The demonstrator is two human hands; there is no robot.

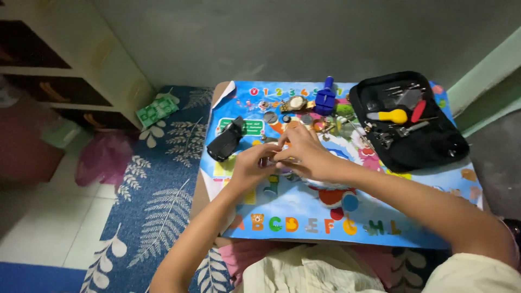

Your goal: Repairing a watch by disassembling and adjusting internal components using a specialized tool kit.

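Scene: a person sits at a low tabletop (304, 217) covered with a bright alphabet mat, seen from above; a blue leaf-patterned rug (163, 201) lies at the left of the frame.
Left hand (254, 164): just left of frame centre; fingers curled in, pinching a small part (269, 160) that the right hand also grips.
Right hand (302, 151): at frame centre, fingers bent over the same small part; what the part is cannot be told, since the fingers hide most of it.
Part's place: held between both hands just above the mat, mid-frame; not resting on it.
Nearby: a gold watch (297, 102) and a blue tool (325, 98) at upper centre; loose discs and small pieces (320, 125) scattered just beyond the fingertips; a black object (226, 139) to the left of the hands.
Tool case (412, 122): open at upper right; black, holding a yellow-handled tool (392, 116) and a red one (418, 110).
Risk, slip: the part looks tiny and both grips are fingertip pinches; a slip could send it onto the busy mat or the rug, where it would be hard to find.
Risk, clutter: the loose pieces lie close to the right hand; a sweep of the wrist could knock them off the far edge.
Risk, light: the scene is dim; fine work may be misjudged.
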